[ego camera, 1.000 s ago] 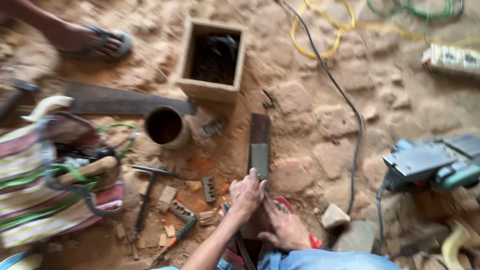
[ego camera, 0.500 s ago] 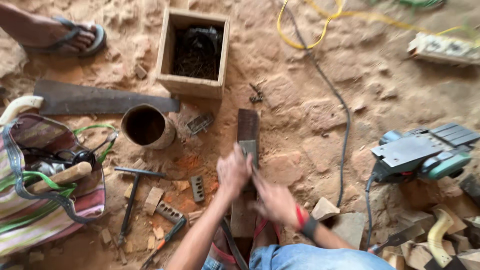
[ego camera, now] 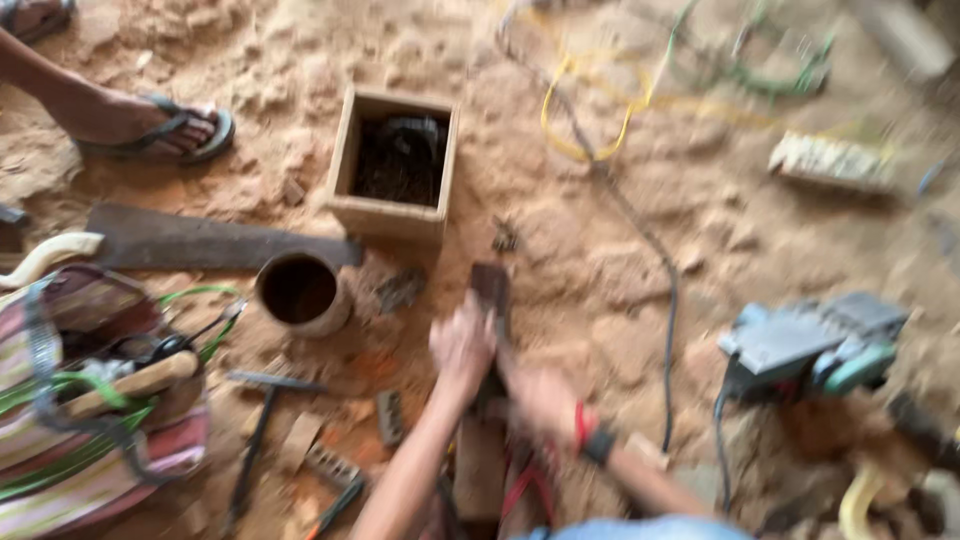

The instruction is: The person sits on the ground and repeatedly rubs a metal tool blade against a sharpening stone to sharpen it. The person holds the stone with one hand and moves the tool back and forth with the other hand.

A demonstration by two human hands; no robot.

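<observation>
Sandy, lumpy ground covers the whole scene. At far left lies a striped bag point(ego camera: 70, 440) stuffed with tools, cut off by the frame edge, with a dark saw blade point(ego camera: 210, 240) above it and a round cup point(ego camera: 300, 290) beside. A square wooden box point(ego camera: 395, 165) stands further up. In the middle, the left hand point(ego camera: 462, 345) and the right hand point(ego camera: 540, 400) press on a dark wooden plank point(ego camera: 485, 440); blur hides their fingers, so I cannot tell the grip. An electric planer point(ego camera: 810, 345) rests at right.

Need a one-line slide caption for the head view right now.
Both hands, left and right, press on a dark wooden plank on sandy ground, between a round tin and an electric planer.
</observation>
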